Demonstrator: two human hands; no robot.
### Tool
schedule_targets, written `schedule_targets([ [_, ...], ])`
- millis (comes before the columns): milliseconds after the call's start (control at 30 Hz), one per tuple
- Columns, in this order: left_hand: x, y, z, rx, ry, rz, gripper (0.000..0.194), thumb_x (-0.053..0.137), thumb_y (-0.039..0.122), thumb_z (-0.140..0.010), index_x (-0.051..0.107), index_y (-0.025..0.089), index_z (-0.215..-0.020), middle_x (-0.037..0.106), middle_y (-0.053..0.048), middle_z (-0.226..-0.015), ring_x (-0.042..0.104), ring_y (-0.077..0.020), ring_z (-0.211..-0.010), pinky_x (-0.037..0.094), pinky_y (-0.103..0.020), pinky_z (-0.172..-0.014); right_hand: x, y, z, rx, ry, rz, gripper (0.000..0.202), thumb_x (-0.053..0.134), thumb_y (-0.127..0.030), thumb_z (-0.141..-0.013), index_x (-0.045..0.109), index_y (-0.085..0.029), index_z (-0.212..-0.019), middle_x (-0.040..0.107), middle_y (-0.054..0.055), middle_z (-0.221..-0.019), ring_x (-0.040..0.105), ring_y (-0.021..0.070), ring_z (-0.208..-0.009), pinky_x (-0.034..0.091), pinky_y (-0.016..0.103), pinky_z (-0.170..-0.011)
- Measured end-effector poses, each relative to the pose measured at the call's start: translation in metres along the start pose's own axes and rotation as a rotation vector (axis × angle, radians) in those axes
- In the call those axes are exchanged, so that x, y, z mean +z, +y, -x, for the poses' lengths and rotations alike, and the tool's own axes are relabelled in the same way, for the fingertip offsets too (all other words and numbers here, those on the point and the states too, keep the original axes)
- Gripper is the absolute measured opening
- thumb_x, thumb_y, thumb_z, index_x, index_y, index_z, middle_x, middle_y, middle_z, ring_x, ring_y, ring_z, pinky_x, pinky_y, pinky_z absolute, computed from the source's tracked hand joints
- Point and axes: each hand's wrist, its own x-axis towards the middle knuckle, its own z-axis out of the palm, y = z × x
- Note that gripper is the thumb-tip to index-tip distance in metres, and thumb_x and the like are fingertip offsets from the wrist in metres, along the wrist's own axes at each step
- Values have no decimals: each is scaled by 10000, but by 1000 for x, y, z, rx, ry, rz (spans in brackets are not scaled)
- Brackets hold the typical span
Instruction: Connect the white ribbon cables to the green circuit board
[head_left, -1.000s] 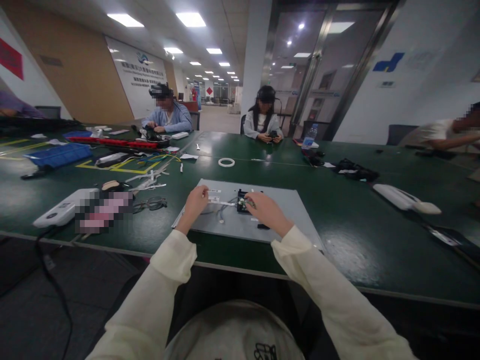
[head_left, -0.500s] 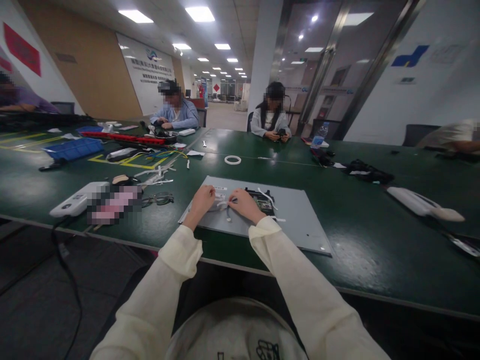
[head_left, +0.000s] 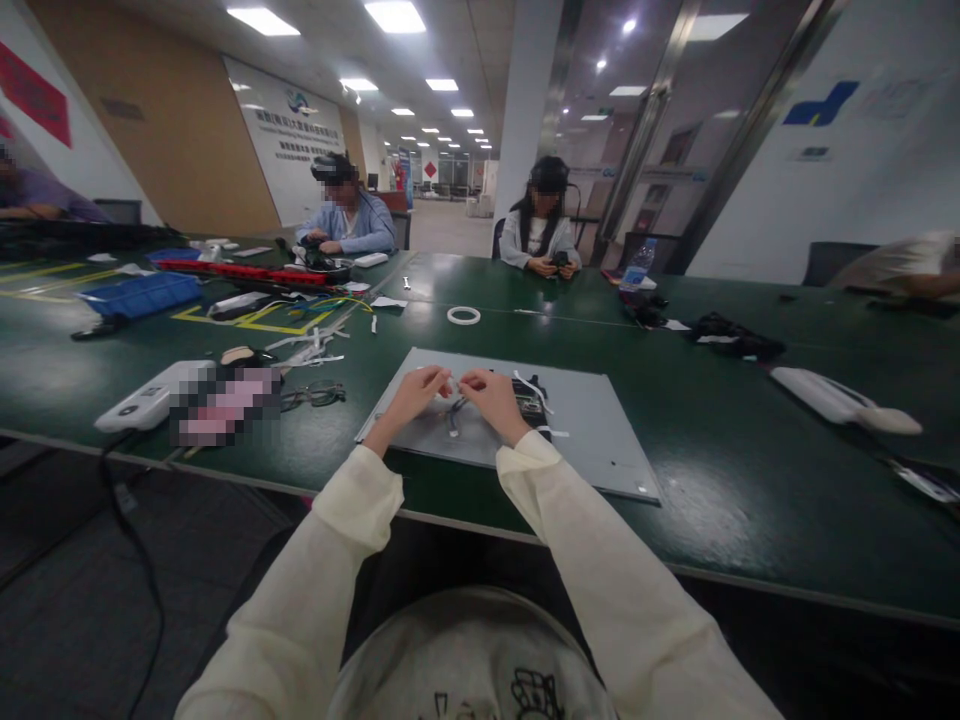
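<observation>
A flat grey panel [head_left: 592,440] lies on the green table before me, with a black-framed circuit board [head_left: 532,402] on it. My left hand [head_left: 421,392] is closed in a pinch over the panel's left part, at a small white strip of tape [head_left: 454,386]. Opposite it, almost touching, my right hand [head_left: 489,402] pinches a thin grey cable [head_left: 454,418] close to that strip. The cable's loose end with a pale connector hangs below the fingers. My fingertips partly hide the strip. White strips also lie over the circuit board.
Beyond the panel lies a white tape roll [head_left: 463,315]. To the left are eyeglasses [head_left: 319,395], a white device [head_left: 154,395], cut white strips [head_left: 315,345] and a blue tray [head_left: 142,295]. Another white device [head_left: 832,398] lies right. Two people sit across the table.
My left hand has moved right, its fingertips meeting those of my right hand at the cable. The view has shifted slightly.
</observation>
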Motion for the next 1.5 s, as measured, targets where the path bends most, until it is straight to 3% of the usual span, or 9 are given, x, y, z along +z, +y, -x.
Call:
schedule_targets([
  [200,-2,4,2,19,24,-70,303,418,372,-824,594,151,-715,632,-19,-653,575,-122,-634,419,-216,-636,-2,-1,2,18,-69,-116,200,554,-252,-795,616,-154,-958,671,12,-725,626,114,-637,455,222,-687],
  [367,-2,3,3,-10,66,-126,326,375,378,-841,541,164,-660,569,6,-580,525,-116,-583,392,-215,-604,-16,-13,5,8,-131,-23,224,535,-174,-779,623,-158,-984,666,9,-716,618,114,-624,446,225,-708],
  [533,5,-1,5,50,24,-225,290,334,319,-868,531,170,-714,569,4,-625,526,-126,-621,380,-224,-622,-26,-22,12,-80,-198,59,256,493,-168,-803,638,-165,-1014,652,2,-688,593,106,-613,427,215,-691],
  [667,8,-6,1,89,10,-361,257,340,268,-869,550,168,-761,605,-33,-733,544,-149,-700,370,-241,-651,-28,-17,23,-180,-242,117,260,541,-167,-765,661,-168,-995,669,34,-860,592,124,-739,422,219,-721],
  [767,9,-7,-8,73,-9,-470,262,345,262,-869,563,165,-759,606,-46,-723,548,-161,-703,362,-249,-659,-28,-12,28,-166,-232,138,292,559,-151,-751,650,-164,-1029,663,46,-922,592,135,-813,424,227,-751],
  [933,12,-5,-23,83,-77,-512,252,365,265,-858,579,160,-776,617,-46,-729,551,-157,-699,363,-244,-652,-28,-6,28,-168,-118,225,202,508,-196,-833,674,-173,-946,642,61,-935,577,140,-840,425,259,-781],
  [1100,21,-9,-24,8,-52,-538,218,418,292,-836,592,169,-792,625,-45,-711,554,-161,-672,355,-242,-609,-23,2,29,-249,-97,283,159,551,-162,-797,689,-193,-870,574,63,-1117,496,171,-1055,384,307,-914],
  [1300,22,-18,-23,38,-41,-532,239,439,337,-827,581,166,-738,617,-37,-688,542,-158,-653,355,-245,-604,-18,0,32,-214,-224,322,173,527,-149,-815,675,-171,-902,649,55,-957,551,159,-953,395,283,-871],
  [1500,20,-10,-18,106,-107,-594,196,459,314,-831,579,167,-781,621,-56,-724,567,-173,-699,373,-249,-636,-17,-4,35,-212,-217,374,160,532,-165,-811,672,-160,-887,652,59,-933,557,159,-938,390,268,-867],
])
